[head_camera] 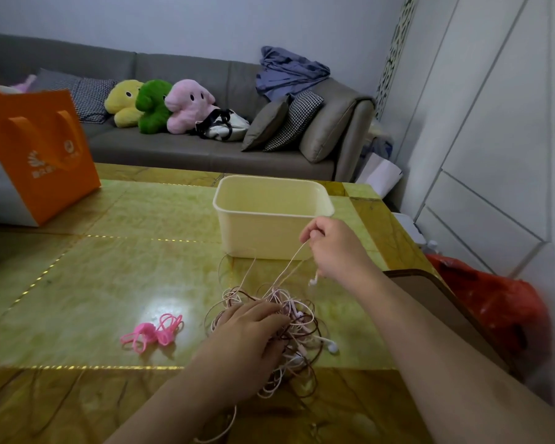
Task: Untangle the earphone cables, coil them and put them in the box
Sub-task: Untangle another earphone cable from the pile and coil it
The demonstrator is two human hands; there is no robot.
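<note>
A tangle of earphone cables (297, 318), pale pink, white and brown, lies on the green table (109, 283) in front of me. My left hand (247, 341) rests on the tangle's left side, fingers spread into the wires. My right hand (334, 248) is raised above the pile, just in front of the box, and pinches a pale cable that runs taut down to the tangle; a white earbud (313, 280) dangles below it. The cream plastic box (271, 216) stands behind the tangle and looks empty.
Pink cable ties (156, 331) lie left of the tangle. An orange paper bag (36, 155) stands at the table's far left. A brown chair back (430, 293) and a red plastic bag (500, 302) are on the right. A grey sofa (205, 149) with plush toys is behind.
</note>
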